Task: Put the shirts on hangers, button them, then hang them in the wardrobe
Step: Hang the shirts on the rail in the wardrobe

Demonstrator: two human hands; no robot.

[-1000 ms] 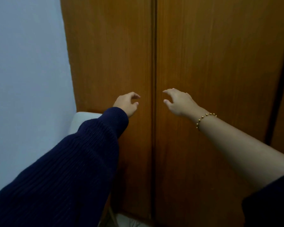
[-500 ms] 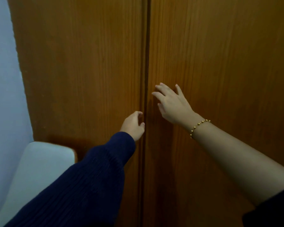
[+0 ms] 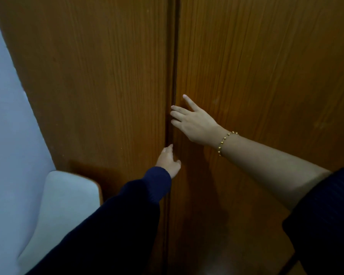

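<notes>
Two brown wooden wardrobe doors fill the view, the left door [image 3: 99,86] and the right door [image 3: 266,66], closed with a thin dark seam [image 3: 175,56] between them. My left hand [image 3: 168,162], in a dark blue sleeve, reaches the seam low down, its fingertips at the left door's edge. My right hand [image 3: 193,120], with a gold bead bracelet on the wrist, lies higher on the right door, fingers straight and tips at the seam. No shirt or hanger is in view.
A pale blue wall [image 3: 6,96] runs along the left. A white chair back with a wooden rim [image 3: 68,195] stands at the lower left, close against the left door.
Both hands have moved in to the seam between the doors; the right hand's fingers went from curled to straight. The view has come closer to the doors.
</notes>
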